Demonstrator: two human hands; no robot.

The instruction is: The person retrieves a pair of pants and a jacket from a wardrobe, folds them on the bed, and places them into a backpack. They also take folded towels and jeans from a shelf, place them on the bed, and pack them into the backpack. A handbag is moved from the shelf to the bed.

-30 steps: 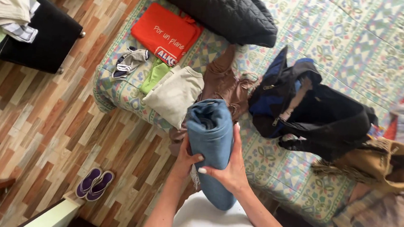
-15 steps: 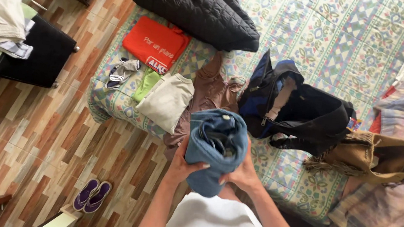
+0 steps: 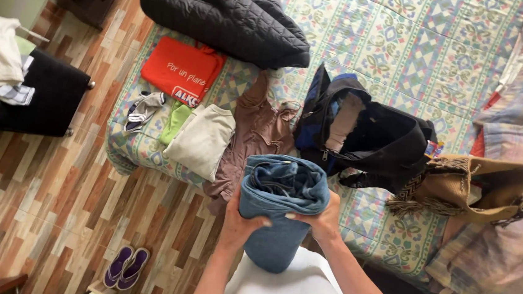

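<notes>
You've got the jeans roll [image 3: 280, 211] upright against your body, your left hand [image 3: 240, 225] cupping its left side and your right hand [image 3: 324, 220] wrapped round the right, fingers pressed into the denim just under the cuffed top. Both hands are closed on it, a firm two-sided clamp. Watch that top: the folded lip above your fingers looks loose, and if either hand slackens, I'd say the inner layers could spring open and the roll unwind. Below your grip it hangs past the bed [image 3: 406, 46] edge, over floor [image 3: 54, 174], so a slip would drop it there. Just beyond your knuckles sit the brown top [image 3: 256, 131] and the open backpack [image 3: 368, 137]; a swing forward could snag them.
</notes>
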